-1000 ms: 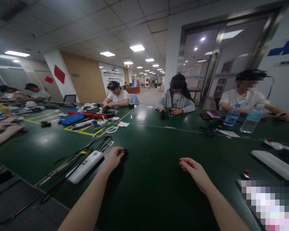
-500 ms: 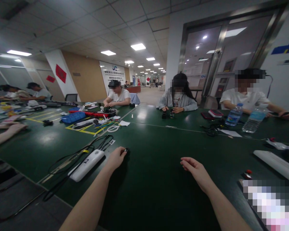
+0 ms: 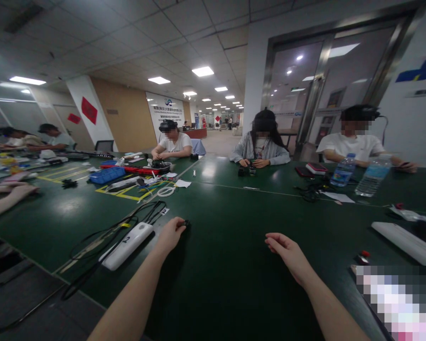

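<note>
My left hand point(image 3: 171, 234) rests on the dark green table point(image 3: 230, 284), its fingers closed around a small black object point(image 3: 186, 222) that peeks out past the fingertips. Just left of it lies a white power strip point(image 3: 126, 246) marked "2", with black cables point(image 3: 128, 220) looping behind. My right hand point(image 3: 287, 253) hovers over bare table to the right, fingers loosely curled together, nothing visible in them.
Three people sit across the table; two water bottles point(image 3: 342, 169) stand far right. A second white power strip point(image 3: 404, 242) lies at right. A blue tray point(image 3: 104, 174), a white cable coil and tools sit far left. Another person's arm point(image 3: 5, 201) reaches in from the left.
My left hand has shifted slightly on the small black object; the view has wobbled a little. My right hand stays in place.
</note>
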Motion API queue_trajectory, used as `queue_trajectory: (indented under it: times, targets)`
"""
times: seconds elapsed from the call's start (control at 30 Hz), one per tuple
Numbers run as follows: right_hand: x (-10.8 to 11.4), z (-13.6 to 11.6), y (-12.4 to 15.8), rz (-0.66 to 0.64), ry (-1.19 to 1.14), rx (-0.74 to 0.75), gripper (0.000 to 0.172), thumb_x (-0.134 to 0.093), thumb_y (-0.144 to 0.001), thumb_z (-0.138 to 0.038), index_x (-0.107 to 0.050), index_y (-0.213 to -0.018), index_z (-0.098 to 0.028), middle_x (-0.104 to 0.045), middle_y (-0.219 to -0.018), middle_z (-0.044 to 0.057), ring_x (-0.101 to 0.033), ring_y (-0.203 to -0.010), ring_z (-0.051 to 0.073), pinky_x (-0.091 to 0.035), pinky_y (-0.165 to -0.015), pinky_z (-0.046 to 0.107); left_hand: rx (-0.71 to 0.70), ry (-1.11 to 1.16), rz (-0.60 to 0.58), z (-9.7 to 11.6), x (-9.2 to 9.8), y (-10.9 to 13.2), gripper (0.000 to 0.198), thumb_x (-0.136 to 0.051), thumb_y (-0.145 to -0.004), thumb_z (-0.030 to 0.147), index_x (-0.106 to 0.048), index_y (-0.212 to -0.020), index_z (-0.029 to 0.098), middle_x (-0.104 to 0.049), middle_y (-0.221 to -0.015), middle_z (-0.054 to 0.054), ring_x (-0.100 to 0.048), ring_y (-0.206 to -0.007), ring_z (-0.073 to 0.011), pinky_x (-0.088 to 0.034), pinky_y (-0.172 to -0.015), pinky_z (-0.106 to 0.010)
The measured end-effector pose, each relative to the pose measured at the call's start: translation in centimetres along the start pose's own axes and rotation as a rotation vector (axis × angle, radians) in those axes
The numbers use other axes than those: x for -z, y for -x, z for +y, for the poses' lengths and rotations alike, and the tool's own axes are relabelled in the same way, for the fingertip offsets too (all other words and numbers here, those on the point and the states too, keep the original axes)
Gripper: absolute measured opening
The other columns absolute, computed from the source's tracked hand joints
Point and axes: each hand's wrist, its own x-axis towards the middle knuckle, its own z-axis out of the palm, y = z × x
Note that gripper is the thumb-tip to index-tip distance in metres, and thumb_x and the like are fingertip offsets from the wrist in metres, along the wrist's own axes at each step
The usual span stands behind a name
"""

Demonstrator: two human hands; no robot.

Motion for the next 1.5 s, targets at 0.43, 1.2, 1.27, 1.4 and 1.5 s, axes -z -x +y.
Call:
queue_trajectory:
  times: [0.43, 1.2, 1.27, 1.4, 1.5]
  targets:
    - [-0.1, -0.4, 0.3, 0.010, -0.007, -0.007, 0.029, -0.060, -0.064, -0.038, -0.063, -0.089, -0.023, -0.064, -0.089, 0.003, -0.056, -0.090, 0.023, -0.044, -0.079, 0.035, -0.057, -0.113, 0.034, -0.4, -0.4, -0.2, 0.019, -0.048, -0.074, 0.030, -0.057, -0.084, 0.017, -0.055, -0.087, -0.005, -0.055, -0.075, -0.0154, -0.042, -0.069, -0.025]
    - [-0.1, -0.1, 0.2, 0.010, -0.004, 0.000, 0.029, -0.059, -0.066, -0.038, -0.062, -0.091, -0.023, -0.065, -0.091, 0.003, -0.056, -0.091, 0.022, -0.044, -0.079, 0.034, -0.057, -0.115, 0.019, -0.8, -0.7, -0.2, 0.025, -0.053, -0.070, 0.018, -0.058, -0.095, 0.021, -0.045, -0.101, -0.005, -0.053, -0.090, -0.0166, -0.040, -0.087, -0.029]
    - [0.0, -0.1, 0.2, 0.008, -0.007, -0.003, 0.028, -0.058, -0.067, -0.037, -0.062, -0.091, -0.023, -0.064, -0.091, 0.003, -0.056, -0.091, 0.022, -0.044, -0.079, 0.034, -0.064, -0.134, 0.044, -0.9, -0.8, -0.3, 0.026, -0.052, -0.070, 0.015, -0.058, -0.095, 0.021, -0.044, -0.107, -0.006, -0.052, -0.094, -0.0168, -0.038, -0.090, -0.029]
    - [0.0, -0.1, 0.3, -0.013, -0.011, 0.008, 0.027, -0.056, -0.069, -0.036, -0.061, -0.092, -0.023, -0.063, -0.092, 0.003, -0.056, -0.090, 0.021, -0.044, -0.079, 0.035, -0.055, -0.200, 0.009, -1.0, -0.4, -0.4, 0.028, -0.050, -0.072, 0.018, -0.057, -0.099, 0.021, -0.049, -0.112, -0.006, -0.052, -0.096, -0.0188, -0.038, -0.087, -0.031]
    - [0.0, -0.3, 0.5, -0.018, -0.009, 0.018, 0.025, -0.055, -0.071, -0.035, -0.061, -0.092, -0.023, -0.062, -0.091, 0.002, -0.055, -0.089, 0.021, -0.044, -0.079, 0.035, -0.028, -0.307, 0.003, -0.7, 0.3, -0.2, 0.028, -0.049, -0.074, 0.026, -0.056, -0.101, 0.026, -0.055, -0.109, -0.005, -0.051, -0.098, -0.0236, -0.037, -0.083, -0.037]
